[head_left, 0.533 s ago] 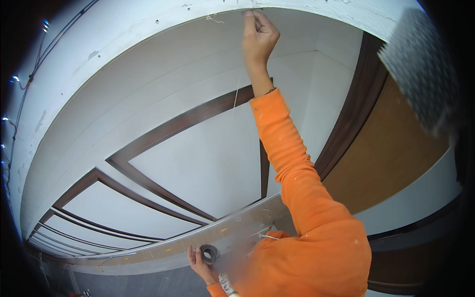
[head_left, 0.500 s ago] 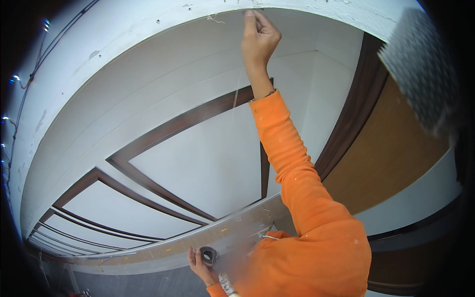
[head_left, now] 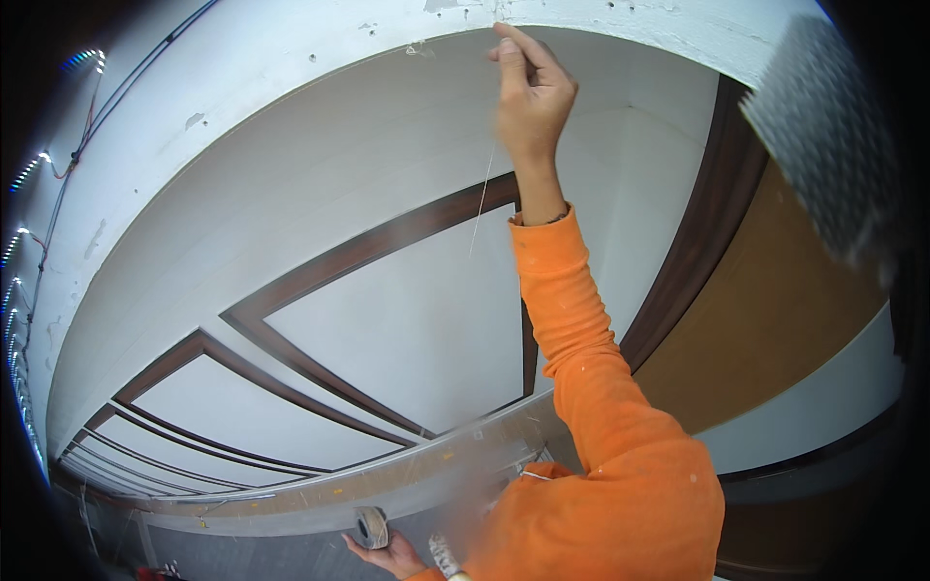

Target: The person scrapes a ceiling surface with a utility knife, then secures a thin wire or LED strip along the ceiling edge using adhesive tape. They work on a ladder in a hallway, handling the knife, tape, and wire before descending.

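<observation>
My right hand (head_left: pixel 539 102) is raised to the white arched edge (head_left: pixel 291 76) overhead. Its forefinger reaches to the edge while the thumb and other fingers are bent in. A thin pale thread (head_left: pixel 480 210) hangs down beside the wrist; its top end is lost behind the hand. Low in the view, my left hand (head_left: pixel 389 556) holds a dark, ring-shaped roll (head_left: pixel 371 528), apparently tape, with the fingers under it. A loose tuft of fibre (head_left: pixel 419 48) clings to the arched edge left of my right hand. Both sleeves are orange.
Dark wood frames (head_left: pixel 373 228) with white panels line the wall below the arch. Black cables with small lights (head_left: pixel 76 155) run along the left. A brown curved panel (head_left: pixel 751 310) stands at the right, beneath a blurred grey textured object (head_left: pixel 823 136).
My right hand has come down slightly and to the right, its forefinger now straighter. My left hand has moved left and down, turning palm up with the roll. The hanging thread has shifted right.
</observation>
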`<state>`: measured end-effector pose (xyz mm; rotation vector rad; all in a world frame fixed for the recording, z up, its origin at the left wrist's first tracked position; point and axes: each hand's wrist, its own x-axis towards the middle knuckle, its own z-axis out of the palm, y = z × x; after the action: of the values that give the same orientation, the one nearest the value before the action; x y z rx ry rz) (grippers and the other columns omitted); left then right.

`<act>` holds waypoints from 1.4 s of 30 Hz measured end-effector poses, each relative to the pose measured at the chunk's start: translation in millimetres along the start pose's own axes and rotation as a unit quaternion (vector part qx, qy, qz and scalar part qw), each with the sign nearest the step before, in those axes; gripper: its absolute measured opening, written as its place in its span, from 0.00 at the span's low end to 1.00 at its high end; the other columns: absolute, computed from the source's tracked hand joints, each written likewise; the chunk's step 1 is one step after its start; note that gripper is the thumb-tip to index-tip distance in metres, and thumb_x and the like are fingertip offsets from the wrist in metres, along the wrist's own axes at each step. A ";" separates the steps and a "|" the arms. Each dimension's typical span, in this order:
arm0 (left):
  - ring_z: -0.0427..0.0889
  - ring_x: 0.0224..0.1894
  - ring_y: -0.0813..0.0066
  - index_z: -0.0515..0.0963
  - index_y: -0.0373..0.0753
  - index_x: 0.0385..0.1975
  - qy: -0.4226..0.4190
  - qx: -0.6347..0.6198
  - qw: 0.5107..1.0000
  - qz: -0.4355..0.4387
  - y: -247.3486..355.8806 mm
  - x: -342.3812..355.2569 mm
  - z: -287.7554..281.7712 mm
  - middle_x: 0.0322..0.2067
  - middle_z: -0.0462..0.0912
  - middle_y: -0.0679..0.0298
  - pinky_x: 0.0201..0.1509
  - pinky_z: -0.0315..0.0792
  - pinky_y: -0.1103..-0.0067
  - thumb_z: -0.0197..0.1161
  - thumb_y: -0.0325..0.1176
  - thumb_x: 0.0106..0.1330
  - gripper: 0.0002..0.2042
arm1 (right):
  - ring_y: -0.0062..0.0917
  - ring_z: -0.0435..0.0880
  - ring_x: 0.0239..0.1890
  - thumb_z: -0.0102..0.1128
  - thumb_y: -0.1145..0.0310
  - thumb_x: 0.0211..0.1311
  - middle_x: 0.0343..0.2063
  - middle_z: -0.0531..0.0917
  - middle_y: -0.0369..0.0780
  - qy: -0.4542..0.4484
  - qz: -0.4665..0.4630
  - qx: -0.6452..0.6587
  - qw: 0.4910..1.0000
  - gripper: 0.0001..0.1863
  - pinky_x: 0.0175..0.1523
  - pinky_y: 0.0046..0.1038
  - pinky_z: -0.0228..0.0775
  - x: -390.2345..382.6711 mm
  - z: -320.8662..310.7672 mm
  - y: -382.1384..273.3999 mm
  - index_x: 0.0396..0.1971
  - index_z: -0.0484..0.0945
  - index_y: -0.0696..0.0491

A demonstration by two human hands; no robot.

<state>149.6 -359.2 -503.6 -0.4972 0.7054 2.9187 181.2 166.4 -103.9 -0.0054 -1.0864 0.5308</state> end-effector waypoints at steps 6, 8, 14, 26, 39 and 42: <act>0.77 0.64 0.65 0.67 0.31 0.67 -0.113 -0.013 0.992 -0.061 16.3 -41.9 72.9 0.63 0.77 0.52 0.69 0.72 0.73 0.58 0.37 0.65 0.31 | 0.23 0.76 0.40 0.57 0.76 0.71 0.44 0.81 0.44 0.000 0.216 0.427 0.878 0.14 0.41 0.27 0.69 20.8 -37.6 4.4 0.53 0.78 0.67; 0.78 0.63 0.66 0.68 0.33 0.68 -0.123 -0.001 0.990 -0.070 13.1 -46.2 82.4 0.62 0.78 0.53 0.69 0.72 0.72 0.59 0.35 0.62 0.32 | 0.25 0.76 0.43 0.55 0.78 0.71 0.49 0.79 0.45 0.019 0.251 0.542 0.802 0.16 0.43 0.27 0.69 22.0 -40.1 14.9 0.56 0.76 0.67; 0.79 0.61 0.67 0.67 0.36 0.69 -0.149 -0.025 0.979 -0.140 3.0 -47.6 79.8 0.61 0.79 0.57 0.63 0.77 0.71 0.60 0.35 0.60 0.33 | 0.26 0.76 0.44 0.54 0.83 0.68 0.58 0.73 0.46 0.028 0.278 0.697 0.660 0.27 0.44 0.29 0.69 22.3 -32.7 41.2 0.66 0.65 0.62; 0.80 0.59 0.70 0.69 0.40 0.68 -0.058 0.043 0.988 -0.139 -9.2 -72.0 48.6 0.58 0.81 0.60 0.61 0.76 0.72 0.60 0.35 0.60 0.32 | 0.18 0.79 0.36 0.57 0.82 0.67 0.53 0.76 0.40 0.087 0.185 0.762 0.614 0.21 0.40 0.24 0.73 22.9 5.6 61.8 0.58 0.71 0.53; 0.78 0.50 0.73 0.69 0.39 0.64 -0.128 0.191 0.968 -0.100 -6.3 -81.6 21.4 0.49 0.78 0.63 0.56 0.78 0.75 0.52 0.34 0.78 0.17 | 0.14 0.75 0.27 0.55 0.81 0.70 0.47 0.79 0.40 0.042 0.175 0.770 0.612 0.18 0.31 0.15 0.74 24.6 4.2 64.0 0.58 0.72 0.55; 0.81 0.52 0.71 0.70 0.36 0.65 -0.090 0.086 0.983 -0.134 -7.3 -87.0 35.6 0.57 0.79 0.60 0.54 0.79 0.74 0.57 0.32 0.69 0.24 | 0.14 0.74 0.27 0.55 0.81 0.70 0.48 0.79 0.39 0.030 0.185 0.742 0.643 0.16 0.31 0.16 0.73 21.5 -0.3 59.2 0.56 0.74 0.55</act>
<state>222.5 -338.0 -447.6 -0.2816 0.7895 2.5831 164.9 227.2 -101.3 1.2262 -0.2851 1.6719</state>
